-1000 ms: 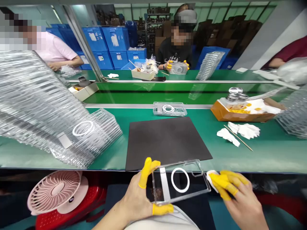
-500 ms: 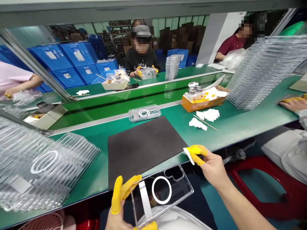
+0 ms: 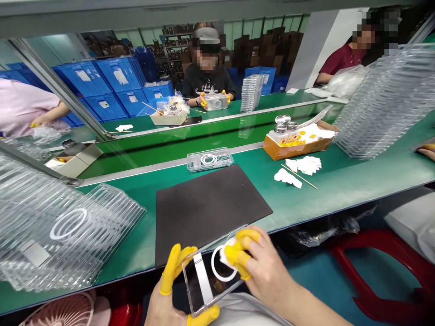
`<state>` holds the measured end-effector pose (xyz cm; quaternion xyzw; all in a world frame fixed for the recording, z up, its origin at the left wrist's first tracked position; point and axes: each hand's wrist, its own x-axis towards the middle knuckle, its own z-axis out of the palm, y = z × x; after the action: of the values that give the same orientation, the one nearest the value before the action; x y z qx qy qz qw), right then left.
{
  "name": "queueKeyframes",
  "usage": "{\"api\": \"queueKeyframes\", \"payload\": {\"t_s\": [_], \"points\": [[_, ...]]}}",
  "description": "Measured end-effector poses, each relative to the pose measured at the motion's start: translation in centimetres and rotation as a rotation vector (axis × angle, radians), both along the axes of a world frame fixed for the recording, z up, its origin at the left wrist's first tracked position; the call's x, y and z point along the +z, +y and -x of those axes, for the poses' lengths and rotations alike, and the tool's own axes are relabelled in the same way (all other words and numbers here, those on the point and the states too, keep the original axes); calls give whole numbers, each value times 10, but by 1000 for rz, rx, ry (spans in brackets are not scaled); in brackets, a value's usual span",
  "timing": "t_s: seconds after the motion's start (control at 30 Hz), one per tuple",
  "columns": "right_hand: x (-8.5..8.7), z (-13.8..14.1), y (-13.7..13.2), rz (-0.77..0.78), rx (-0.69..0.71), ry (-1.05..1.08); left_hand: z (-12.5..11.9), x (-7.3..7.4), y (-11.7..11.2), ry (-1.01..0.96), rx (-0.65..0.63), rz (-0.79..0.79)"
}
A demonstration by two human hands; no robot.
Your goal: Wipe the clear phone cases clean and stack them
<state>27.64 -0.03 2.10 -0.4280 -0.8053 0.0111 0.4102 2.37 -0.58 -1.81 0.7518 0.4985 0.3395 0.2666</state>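
Over my lap, below the table edge, my left hand with yellow finger cots grips a clear phone case by its left end. The case carries a white ring and a white strip. My right hand, also in yellow cots, pinches a small white wipe and presses it onto the case at the ring's right side. Just beyond the hands a black mat lies on the green table.
Leaning stacks of clear cases stand at left and far right. One clear case lies behind the mat. An orange tray holds small tins; white wipes and a stick lie nearby. Other people work across the belt and at right.
My right hand came back down from the table edge with the wipe and now presses it on the case. The view swung right, then steadied.
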Motion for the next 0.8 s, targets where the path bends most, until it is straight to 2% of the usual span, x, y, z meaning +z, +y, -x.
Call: {"api": "queueKeyframes", "payload": {"t_s": [0.17,0.23,0.3,0.43,0.53,0.63,0.7,0.73,0.8], "points": [[-21,-65,-16,0,-206,-37,2,1,3,165,-35,-166],[-25,-77,-18,42,-286,74,2,1,6,199,-44,-226],[-26,-76,-19,74,-311,186,1,1,8,215,-69,-279],[-24,-49,-20,96,-255,171,-3,8,12,229,-82,-341],[-16,-22,-17,81,-208,103,-5,16,13,263,-109,-366],[-3,1,-12,87,-6,72,-7,20,14,295,-107,-365],[2,4,-12,89,150,44,-7,20,12,296,-92,-362],[2,-1,-14,84,185,23,-7,19,11,298,-83,-354],[-2,-23,-19,49,137,-12,-7,18,8,310,-54,-315]]}}
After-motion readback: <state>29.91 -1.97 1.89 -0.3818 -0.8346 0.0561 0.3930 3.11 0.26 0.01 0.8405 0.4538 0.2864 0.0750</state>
